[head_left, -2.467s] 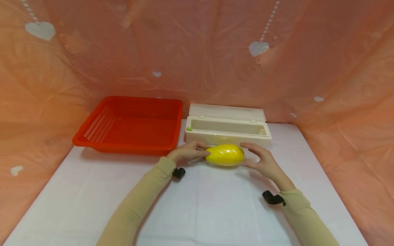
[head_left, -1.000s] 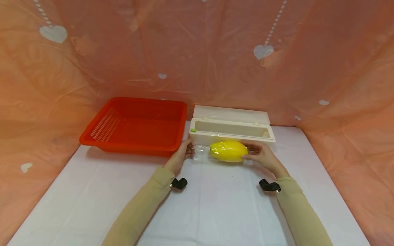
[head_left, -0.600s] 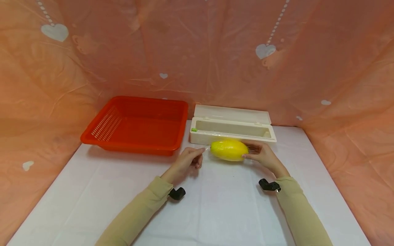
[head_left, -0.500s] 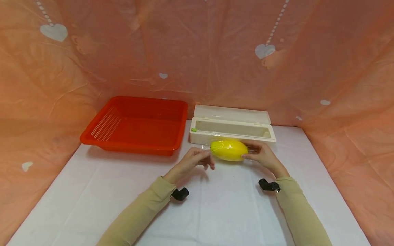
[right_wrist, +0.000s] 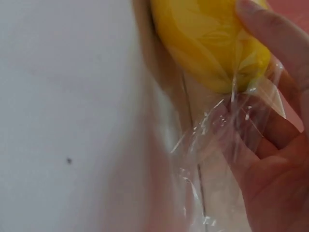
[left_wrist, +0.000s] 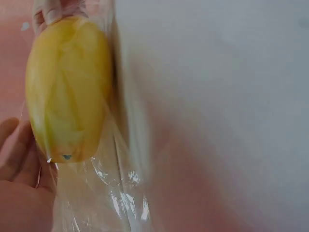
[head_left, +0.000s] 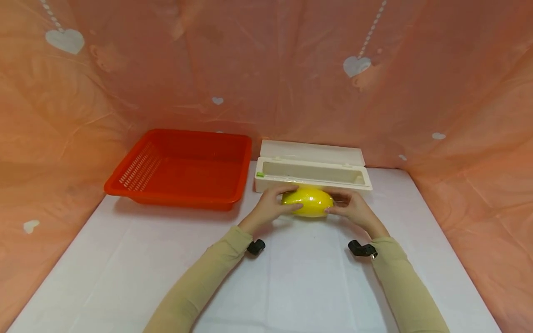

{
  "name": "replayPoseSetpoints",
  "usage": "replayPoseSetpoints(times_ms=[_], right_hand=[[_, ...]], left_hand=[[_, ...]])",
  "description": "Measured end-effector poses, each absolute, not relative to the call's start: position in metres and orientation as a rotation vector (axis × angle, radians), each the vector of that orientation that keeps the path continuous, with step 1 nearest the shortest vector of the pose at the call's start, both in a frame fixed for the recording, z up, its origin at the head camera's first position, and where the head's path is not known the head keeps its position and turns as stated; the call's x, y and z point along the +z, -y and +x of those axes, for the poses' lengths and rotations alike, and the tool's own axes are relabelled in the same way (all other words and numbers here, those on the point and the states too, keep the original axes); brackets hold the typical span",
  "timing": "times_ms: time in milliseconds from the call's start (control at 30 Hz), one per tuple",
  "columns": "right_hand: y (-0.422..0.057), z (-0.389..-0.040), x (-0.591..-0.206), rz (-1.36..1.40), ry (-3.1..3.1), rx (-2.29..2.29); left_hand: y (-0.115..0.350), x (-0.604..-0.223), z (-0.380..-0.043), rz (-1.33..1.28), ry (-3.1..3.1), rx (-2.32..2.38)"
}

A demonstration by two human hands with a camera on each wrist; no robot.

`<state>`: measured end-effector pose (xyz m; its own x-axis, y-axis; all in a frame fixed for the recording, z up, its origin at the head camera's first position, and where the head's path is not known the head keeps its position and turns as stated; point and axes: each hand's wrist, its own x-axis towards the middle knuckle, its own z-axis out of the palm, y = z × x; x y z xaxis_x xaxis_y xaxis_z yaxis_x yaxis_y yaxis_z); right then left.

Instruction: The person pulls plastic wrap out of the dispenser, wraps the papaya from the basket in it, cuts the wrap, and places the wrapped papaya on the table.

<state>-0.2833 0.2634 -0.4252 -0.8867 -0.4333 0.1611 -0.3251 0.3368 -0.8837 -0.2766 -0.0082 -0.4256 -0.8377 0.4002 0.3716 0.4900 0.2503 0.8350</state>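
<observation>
A yellow oblong fruit (head_left: 310, 202), papaya-like and wrapped in clear cling film (left_wrist: 104, 193), is held level in front of the white box. My left hand (head_left: 270, 203) is round its left end, thumb across the near side and fingers over the top. At the other end my right hand (head_left: 354, 209) grips it, with the thumb on the near side; the fingers behind are partly hidden. In the right wrist view, loose film (right_wrist: 231, 111) trails from the fruit's end over the right palm. The left wrist view shows more film hanging off the left end, past a small dark stem spot.
Just behind the fruit stands a long white cling film dispenser box (head_left: 310, 184), its lid (head_left: 312, 151) raised and a green slider (head_left: 260, 174) at the left. A red slotted basket (head_left: 179, 200) sits at the back left. White cloth (head_left: 291, 277) covers the table; a pink curtain hangs behind.
My left hand has left the loose film on the left, come across to the right and taken hold of the fruit's left end. The right hand keeps its grip at the right end.
</observation>
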Motion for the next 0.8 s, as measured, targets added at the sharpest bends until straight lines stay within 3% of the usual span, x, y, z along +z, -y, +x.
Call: replayPoseSetpoints(times_ms=[600,800], right_hand=[[-0.26,-0.286,-0.428,-0.371,-2.371,-1.736],[-0.261,-0.286,-0.427,-0.417,-2.359,-1.726]], left_hand=[[0.016,-0.408,-0.273,-0.831,2.384,-1.868],[0.017,-0.417,-0.282,-0.783,2.388,-1.997]])
